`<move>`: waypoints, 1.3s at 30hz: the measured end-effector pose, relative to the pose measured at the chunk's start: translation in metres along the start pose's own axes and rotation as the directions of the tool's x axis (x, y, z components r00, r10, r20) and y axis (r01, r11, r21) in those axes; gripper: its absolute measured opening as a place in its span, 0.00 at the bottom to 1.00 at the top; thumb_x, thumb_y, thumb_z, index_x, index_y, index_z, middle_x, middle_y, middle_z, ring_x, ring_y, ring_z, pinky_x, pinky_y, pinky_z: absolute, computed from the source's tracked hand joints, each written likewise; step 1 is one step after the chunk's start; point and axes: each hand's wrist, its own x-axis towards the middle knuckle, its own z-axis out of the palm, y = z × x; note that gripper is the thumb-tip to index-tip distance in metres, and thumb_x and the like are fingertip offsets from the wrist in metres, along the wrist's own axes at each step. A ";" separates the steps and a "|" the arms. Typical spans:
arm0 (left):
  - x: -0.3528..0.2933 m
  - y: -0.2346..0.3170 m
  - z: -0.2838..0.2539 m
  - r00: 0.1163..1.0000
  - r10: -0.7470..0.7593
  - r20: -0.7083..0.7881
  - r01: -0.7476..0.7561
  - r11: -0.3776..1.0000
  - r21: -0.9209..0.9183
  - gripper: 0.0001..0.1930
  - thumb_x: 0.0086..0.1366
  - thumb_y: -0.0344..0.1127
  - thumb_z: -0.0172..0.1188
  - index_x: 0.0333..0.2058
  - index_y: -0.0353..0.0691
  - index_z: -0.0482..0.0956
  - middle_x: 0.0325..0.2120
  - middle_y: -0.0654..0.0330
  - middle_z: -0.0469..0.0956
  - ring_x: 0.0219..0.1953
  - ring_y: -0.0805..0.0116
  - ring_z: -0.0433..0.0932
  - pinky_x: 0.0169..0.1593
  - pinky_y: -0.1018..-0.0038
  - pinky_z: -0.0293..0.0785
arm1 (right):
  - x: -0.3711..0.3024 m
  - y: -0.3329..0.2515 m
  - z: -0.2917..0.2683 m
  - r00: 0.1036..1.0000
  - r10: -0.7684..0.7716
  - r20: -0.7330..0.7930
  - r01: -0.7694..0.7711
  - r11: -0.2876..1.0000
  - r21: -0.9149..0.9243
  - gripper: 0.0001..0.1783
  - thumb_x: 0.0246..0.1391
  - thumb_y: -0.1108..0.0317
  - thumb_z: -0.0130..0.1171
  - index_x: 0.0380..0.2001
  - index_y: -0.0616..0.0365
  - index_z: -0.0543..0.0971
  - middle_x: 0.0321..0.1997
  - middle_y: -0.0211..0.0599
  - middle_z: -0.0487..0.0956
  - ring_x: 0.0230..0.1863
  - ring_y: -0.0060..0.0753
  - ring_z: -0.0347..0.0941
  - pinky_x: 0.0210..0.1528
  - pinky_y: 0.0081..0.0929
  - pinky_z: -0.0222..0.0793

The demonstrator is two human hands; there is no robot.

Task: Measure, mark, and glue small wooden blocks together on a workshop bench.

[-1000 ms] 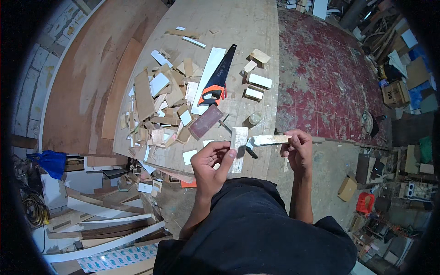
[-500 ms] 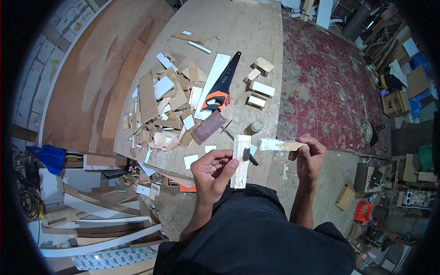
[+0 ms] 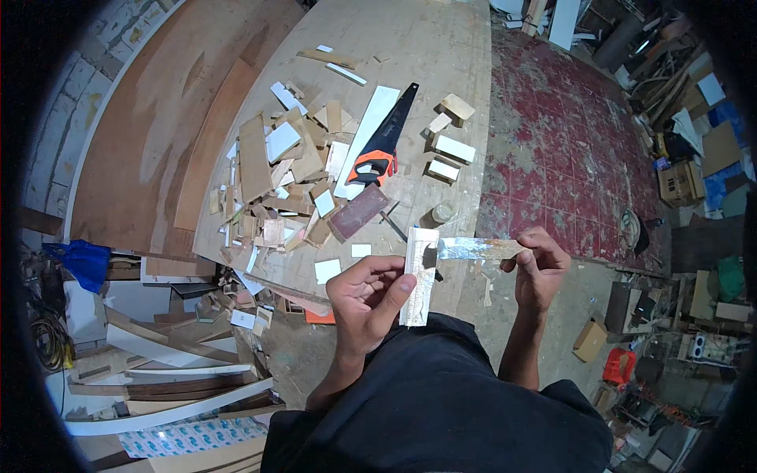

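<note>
My left hand [image 3: 368, 298] is closed around a short pale wood block [image 3: 419, 296], held upright with the thumb across its face. A dark patch marks the block's upper right side. Between the thumb and fingers of my right hand [image 3: 540, 268] is a flat narrow strip [image 3: 477, 248], level, shiny and whitish at its left end, brownish toward my fingers. Its left end reaches the block's right edge beside the dark patch; whether they touch I cannot tell. Beyond the hands, a handsaw [image 3: 386, 142] with an orange and black handle lies on the wooden table [image 3: 441, 47].
Wood offcuts [image 3: 296, 154] are heaped on the table's left half. A reddish-brown block [image 3: 359, 211] and a small jar [image 3: 441, 212] lie nearer me. Several cut blocks [image 3: 455, 148] stand at the right. White-edged boards [image 3: 173, 414] are stacked on the floor at lower left.
The strip's left end has moved closer to the block and now meets its edge in view. Its shiny face has tilted. The block has shifted slightly right.
</note>
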 end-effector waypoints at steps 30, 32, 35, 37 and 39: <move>0.005 -0.007 -0.001 0.998 -0.060 -0.023 0.058 0.995 -0.076 0.08 0.61 0.24 0.60 0.37 0.23 0.77 0.27 0.52 0.81 0.27 0.76 0.78 0.31 0.82 0.74 | 0.006 -0.017 -0.009 0.919 -0.387 0.077 0.385 0.840 -0.382 0.11 0.36 0.78 0.74 0.26 0.57 0.83 0.38 0.41 0.78 0.39 0.30 0.77 0.40 0.26 0.74; 0.005 -0.009 0.000 0.999 -0.028 -0.026 0.026 0.997 -0.078 0.09 0.61 0.25 0.60 0.37 0.23 0.77 0.27 0.53 0.81 0.27 0.76 0.77 0.31 0.83 0.73 | 0.006 -0.010 -0.008 0.931 -0.356 0.079 0.360 0.867 -0.345 0.11 0.35 0.78 0.74 0.26 0.58 0.83 0.38 0.42 0.79 0.39 0.31 0.77 0.41 0.26 0.74; 0.007 -0.007 0.000 0.999 -0.033 -0.023 0.031 0.995 -0.097 0.09 0.61 0.25 0.60 0.37 0.23 0.77 0.26 0.54 0.80 0.26 0.78 0.77 0.30 0.84 0.72 | 0.004 -0.003 -0.010 0.952 -0.281 0.121 0.304 0.907 -0.290 0.11 0.34 0.79 0.74 0.25 0.59 0.83 0.37 0.44 0.79 0.39 0.32 0.77 0.41 0.27 0.75; 0.007 -0.007 0.000 0.998 -0.047 -0.046 0.042 0.994 -0.104 0.09 0.61 0.25 0.60 0.37 0.23 0.77 0.26 0.54 0.80 0.26 0.78 0.76 0.30 0.84 0.71 | 0.001 -0.003 -0.011 0.962 -0.219 0.166 0.254 0.938 -0.236 0.12 0.33 0.80 0.74 0.25 0.61 0.82 0.36 0.46 0.80 0.37 0.35 0.79 0.41 0.28 0.76; 0.008 -0.008 0.001 0.996 -0.059 -0.070 0.051 0.993 -0.110 0.10 0.61 0.26 0.60 0.37 0.23 0.77 0.26 0.55 0.80 0.26 0.79 0.76 0.30 0.85 0.70 | -0.002 -0.002 -0.010 0.956 -0.213 0.203 0.256 0.942 -0.219 0.11 0.33 0.81 0.73 0.25 0.62 0.82 0.35 0.46 0.80 0.37 0.35 0.79 0.41 0.28 0.76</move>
